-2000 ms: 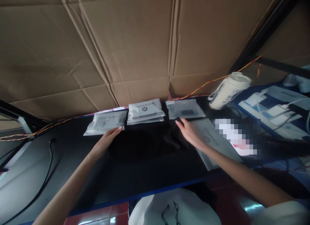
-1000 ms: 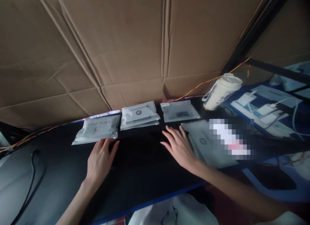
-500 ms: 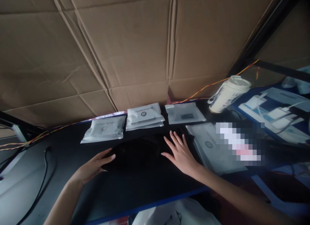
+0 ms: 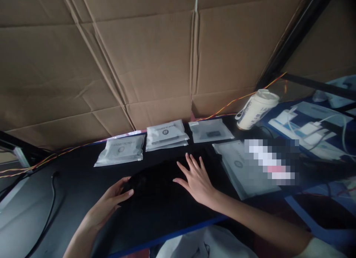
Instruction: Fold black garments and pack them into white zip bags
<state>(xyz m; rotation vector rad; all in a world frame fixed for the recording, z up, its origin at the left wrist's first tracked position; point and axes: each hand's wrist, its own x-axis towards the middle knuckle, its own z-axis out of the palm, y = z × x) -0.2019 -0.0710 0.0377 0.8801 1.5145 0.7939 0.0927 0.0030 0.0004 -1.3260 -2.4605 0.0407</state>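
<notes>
A dark black item, seemingly cloth, (image 4: 155,180) lies on the black table (image 4: 144,224), its outline hard to make out against the surface. My left hand (image 4: 112,200) grips its left end between thumb and fingers. My right hand (image 4: 196,180) rests flat on its right part with the fingers spread. Behind the item are a frosted zip bag (image 4: 121,149) at the left, a small stack of printed bags (image 4: 167,134) in the middle and a bag with a small dark piece inside (image 4: 210,131). Larger frosted bags (image 4: 239,169) lie right of my right hand.
A white cup (image 4: 257,109) with a strap stands at the back right, beside white chargers and cables (image 4: 308,130). Cardboard (image 4: 150,58) rises behind the table. A black cable (image 4: 51,209) runs along the left side.
My right hand has slid a little to the left over the dark item. My left hand has shifted slightly down and keeps its grip. The view has moved slightly.
</notes>
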